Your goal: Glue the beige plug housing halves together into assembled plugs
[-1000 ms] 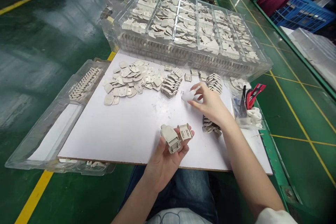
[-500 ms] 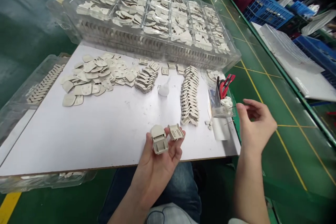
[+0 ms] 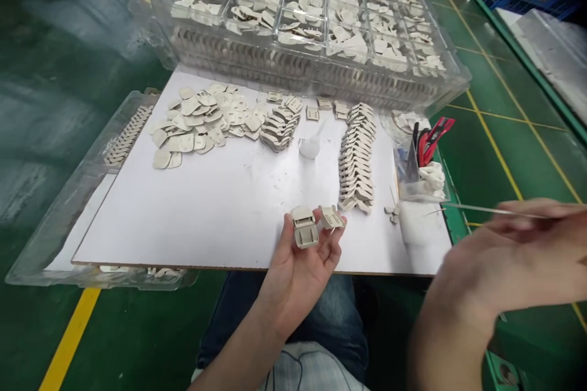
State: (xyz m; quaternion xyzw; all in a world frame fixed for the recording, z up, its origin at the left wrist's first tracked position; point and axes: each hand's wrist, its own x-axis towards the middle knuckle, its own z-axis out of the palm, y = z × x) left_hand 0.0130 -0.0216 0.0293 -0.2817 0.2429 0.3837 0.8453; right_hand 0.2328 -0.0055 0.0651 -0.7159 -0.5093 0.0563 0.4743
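The left hand [image 3: 298, 281] is palm up just over the near edge of the white board [image 3: 183, 220], its fingers half curled. A beige plastic plug body [image 3: 304, 231] sits against the thumb and fingers, and a smaller beige plug piece [image 3: 331, 217] is held on the outer fingertips, beside it. The right hand [image 3: 509, 250] is off the board's right edge, its fingers spread and blurred by motion. A thin metal pin [image 3: 490, 210] runs along those fingers, but whether it is gripped cannot be told. On the board lie a heap of flat beige caps [image 3: 202, 125] and a long row of stacked plug pieces [image 3: 356, 159]. A clear tray [image 3: 461, 76] stands beyond the board. Marks on the smaller piece are too small to read
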